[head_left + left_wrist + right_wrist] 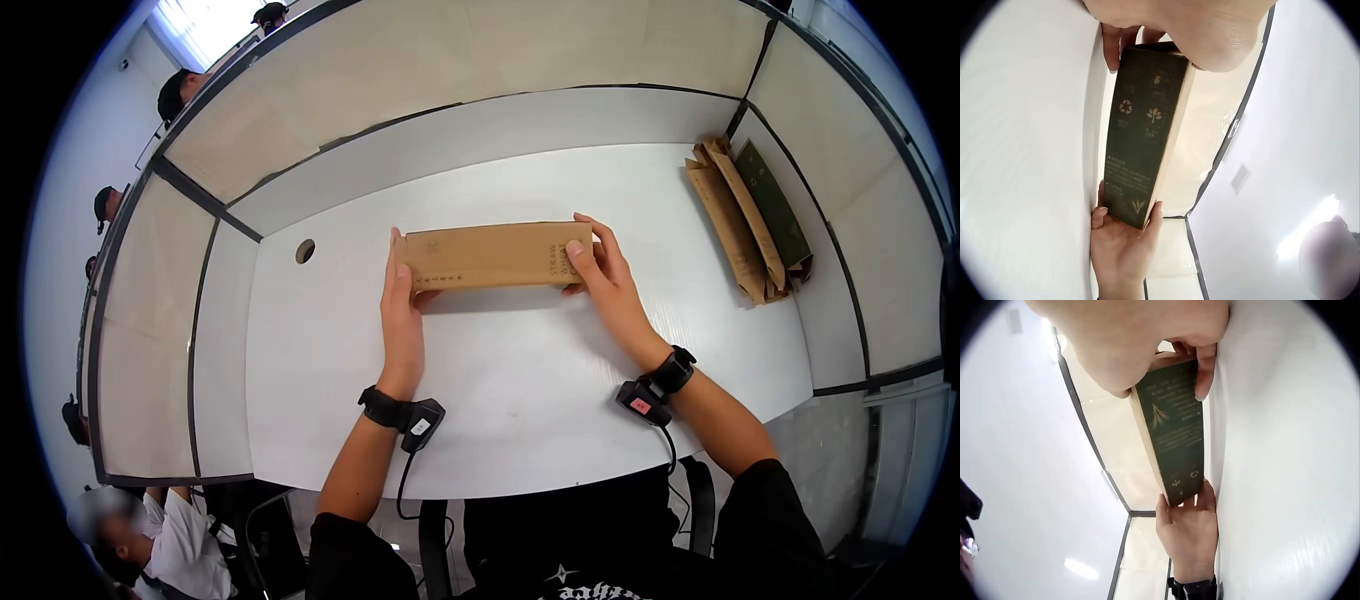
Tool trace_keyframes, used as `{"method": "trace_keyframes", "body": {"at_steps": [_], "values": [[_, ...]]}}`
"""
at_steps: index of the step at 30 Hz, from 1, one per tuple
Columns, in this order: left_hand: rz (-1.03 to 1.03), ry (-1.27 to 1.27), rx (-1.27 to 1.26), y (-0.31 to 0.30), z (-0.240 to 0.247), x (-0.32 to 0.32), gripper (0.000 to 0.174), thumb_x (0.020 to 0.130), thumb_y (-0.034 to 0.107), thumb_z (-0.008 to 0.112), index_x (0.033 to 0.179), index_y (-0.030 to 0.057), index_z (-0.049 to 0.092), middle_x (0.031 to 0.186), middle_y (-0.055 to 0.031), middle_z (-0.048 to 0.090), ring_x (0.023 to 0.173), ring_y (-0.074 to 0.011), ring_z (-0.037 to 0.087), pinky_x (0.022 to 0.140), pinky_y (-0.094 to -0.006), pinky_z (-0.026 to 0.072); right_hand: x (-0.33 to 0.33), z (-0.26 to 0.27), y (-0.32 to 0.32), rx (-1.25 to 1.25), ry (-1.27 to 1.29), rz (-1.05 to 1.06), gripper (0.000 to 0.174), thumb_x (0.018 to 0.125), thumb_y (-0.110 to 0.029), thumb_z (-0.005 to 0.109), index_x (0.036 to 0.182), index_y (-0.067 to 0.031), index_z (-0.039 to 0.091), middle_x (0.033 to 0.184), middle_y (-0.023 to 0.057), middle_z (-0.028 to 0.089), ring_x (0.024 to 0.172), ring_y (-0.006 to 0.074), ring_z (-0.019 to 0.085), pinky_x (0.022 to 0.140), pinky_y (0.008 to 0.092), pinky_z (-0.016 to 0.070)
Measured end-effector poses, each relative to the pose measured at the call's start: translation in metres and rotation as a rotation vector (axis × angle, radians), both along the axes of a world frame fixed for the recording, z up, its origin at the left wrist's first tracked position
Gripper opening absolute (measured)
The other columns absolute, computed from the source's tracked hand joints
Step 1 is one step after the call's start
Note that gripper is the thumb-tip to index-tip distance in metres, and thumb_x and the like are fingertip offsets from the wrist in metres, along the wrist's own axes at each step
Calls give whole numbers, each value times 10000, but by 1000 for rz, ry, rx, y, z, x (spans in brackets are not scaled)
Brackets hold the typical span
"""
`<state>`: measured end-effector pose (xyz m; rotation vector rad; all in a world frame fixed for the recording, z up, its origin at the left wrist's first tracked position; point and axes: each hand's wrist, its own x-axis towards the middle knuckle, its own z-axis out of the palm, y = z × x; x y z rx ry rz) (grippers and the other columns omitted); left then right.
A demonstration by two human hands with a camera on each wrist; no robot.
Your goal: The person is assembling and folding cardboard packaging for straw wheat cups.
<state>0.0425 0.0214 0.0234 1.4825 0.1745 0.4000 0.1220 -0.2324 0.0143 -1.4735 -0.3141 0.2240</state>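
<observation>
A long cardboard box (490, 258), brown on the face towards the head camera, is held between both hands over the white table. My left hand (402, 318) grips its left end. At the opposite end my right hand (612, 288) holds on, thumb lying on the brown face beside printed lettering. In the left wrist view the box's dark green side (1141, 134) shows leaf and recycling marks with lines of small print. The right wrist view shows the same green side (1179, 434), with my left hand (1191, 534) cupping the far end.
Flattened brown paper packaging (735, 225) and a dark green piece (775, 205) lean by the right partition. The white table (500, 400) has a round hole (306, 251) at left. Cream partition panels (460, 60) surround it on three sides. Another person (180, 540) sits at lower left.
</observation>
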Motion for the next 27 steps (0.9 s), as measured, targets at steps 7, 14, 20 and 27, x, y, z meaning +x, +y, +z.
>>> {"method": "trace_keyframes", "body": {"at_steps": [7, 14, 20, 27], "values": [[-13, 6, -17, 4, 1, -2, 706, 1131, 508, 309, 1706, 125, 164, 1522, -110, 517, 1361, -221, 544, 1114, -406, 479, -4, 10, 1, -46, -10, 39, 666, 1080, -440, 600, 1609, -94, 390, 1184, 139, 636, 1029, 168, 647, 823, 315, 562], [28, 14, -37, 1, 0, -2, 682, 1129, 486, 310, 1710, 156, 172, 1534, -100, 496, 1381, -229, 511, 1138, -414, 450, -4, 8, 0, -47, -36, 73, 660, 1103, -405, 567, 1651, -122, 333, 1285, 132, 617, 1070, 162, 636, 845, 324, 566], [-51, 58, -99, 8, 2, -4, 669, 1122, 477, 320, 1703, 163, 217, 1555, -86, 455, 1400, -224, 472, 1157, -413, 415, -3, 3, -1, -42, -63, 98, 666, 1109, -377, 566, 1668, -130, 303, 1381, 139, 570, 1094, 171, 635, 868, 331, 569], [-9, 72, -185, 5, 11, -7, 637, 1121, 501, 350, 1677, 194, 306, 1537, -74, 458, 1404, -218, 459, 1172, -425, 399, -3, 1, -1, -77, -144, 149, 676, 1102, -371, 585, 1666, -121, 305, 1420, 144, 555, 1120, 195, 636, 952, 341, 540]]}}
